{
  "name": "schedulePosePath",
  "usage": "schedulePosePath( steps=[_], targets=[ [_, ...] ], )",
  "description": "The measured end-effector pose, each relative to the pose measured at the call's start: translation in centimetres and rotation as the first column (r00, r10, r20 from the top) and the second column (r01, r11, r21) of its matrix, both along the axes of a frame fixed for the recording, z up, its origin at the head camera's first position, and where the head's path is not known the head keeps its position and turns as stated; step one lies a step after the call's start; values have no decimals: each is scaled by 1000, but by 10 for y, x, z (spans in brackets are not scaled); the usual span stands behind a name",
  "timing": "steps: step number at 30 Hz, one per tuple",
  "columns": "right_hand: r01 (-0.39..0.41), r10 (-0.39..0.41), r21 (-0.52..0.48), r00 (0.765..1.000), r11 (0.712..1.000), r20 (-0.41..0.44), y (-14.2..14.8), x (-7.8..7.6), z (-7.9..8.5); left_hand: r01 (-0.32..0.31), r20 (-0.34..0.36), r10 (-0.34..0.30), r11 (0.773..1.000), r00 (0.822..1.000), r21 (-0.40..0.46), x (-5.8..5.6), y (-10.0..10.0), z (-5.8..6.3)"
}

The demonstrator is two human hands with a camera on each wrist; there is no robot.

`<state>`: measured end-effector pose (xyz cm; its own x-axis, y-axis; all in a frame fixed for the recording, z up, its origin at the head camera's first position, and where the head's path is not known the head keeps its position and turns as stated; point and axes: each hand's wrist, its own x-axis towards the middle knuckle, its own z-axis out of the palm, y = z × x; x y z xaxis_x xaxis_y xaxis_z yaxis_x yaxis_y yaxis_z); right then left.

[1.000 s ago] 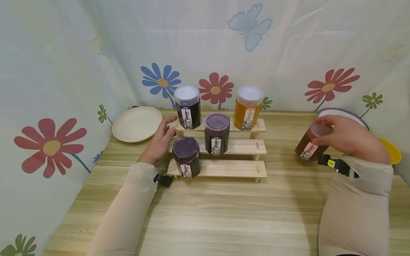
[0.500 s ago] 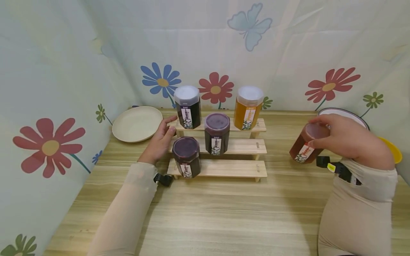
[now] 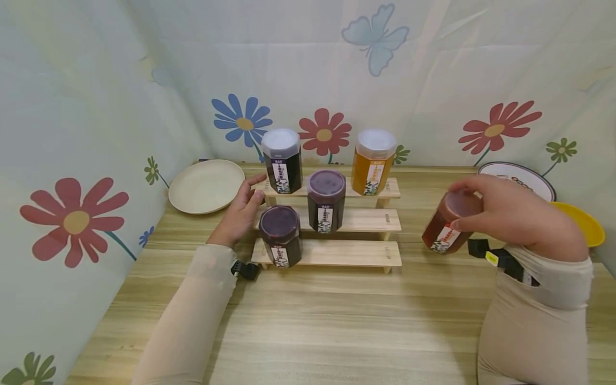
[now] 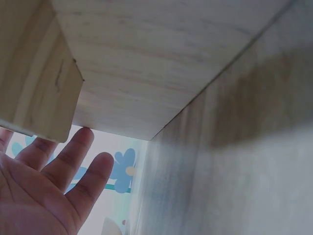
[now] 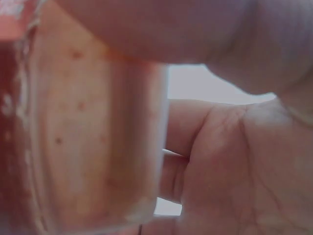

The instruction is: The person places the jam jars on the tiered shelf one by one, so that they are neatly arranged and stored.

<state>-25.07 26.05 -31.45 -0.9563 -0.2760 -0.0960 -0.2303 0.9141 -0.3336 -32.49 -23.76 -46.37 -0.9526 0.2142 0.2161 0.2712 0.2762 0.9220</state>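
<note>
In the head view my right hand (image 3: 520, 216) grips a jar of red jam (image 3: 441, 233) near its lid, thumb on the near side. The jar is tilted, right of a three-step wooden stand (image 3: 346, 252). Close up in the right wrist view, the clear lid (image 5: 93, 132) sits between thumb and fingers. My left hand (image 3: 239, 216) rests at the stand's left end; in the left wrist view its fingers (image 4: 73, 152) are extended beside the wood. The stand bears a dark jar (image 3: 284, 174) and an amber jar (image 3: 372, 168) on top, a purple-lidded jar (image 3: 326, 200) mid-step, and another dark jar (image 3: 280, 235) at the bottom.
A cream plate (image 3: 207, 187) lies at the back left of the wooden table (image 3: 337, 326). At the back right are a white plate with a dark rim (image 3: 534, 182) and a yellow dish (image 3: 584, 224), both partly behind my right hand. A flowered curtain (image 3: 433, 80) hangs behind.
My right hand has carried the red jar leftward and slightly nearer to me, toward the stand. More of the white plate and yellow dish now shows. My left hand has stayed put.
</note>
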Motion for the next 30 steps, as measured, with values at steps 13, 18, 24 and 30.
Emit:
schedulePosePath(
  steps=[13,18,24,30],
  targets=[
    [-102,102,-22,995,995,-8,-17,10,2,-4,13,4,1000,1000,7,-1,0,-1],
    [-145,145,-55,989,988,-4,-22,14,3,-8,14,8,1000,1000,4,-2,0,-1],
    [-207,208,-94,978,974,2,-28,17,3,-8,16,8,1000,1000,8,-2,0,-2],
    [-255,257,-103,966,961,5,-36,18,2,-7,8,7,1000,1000,-1,-3,0,-3]
  ],
)
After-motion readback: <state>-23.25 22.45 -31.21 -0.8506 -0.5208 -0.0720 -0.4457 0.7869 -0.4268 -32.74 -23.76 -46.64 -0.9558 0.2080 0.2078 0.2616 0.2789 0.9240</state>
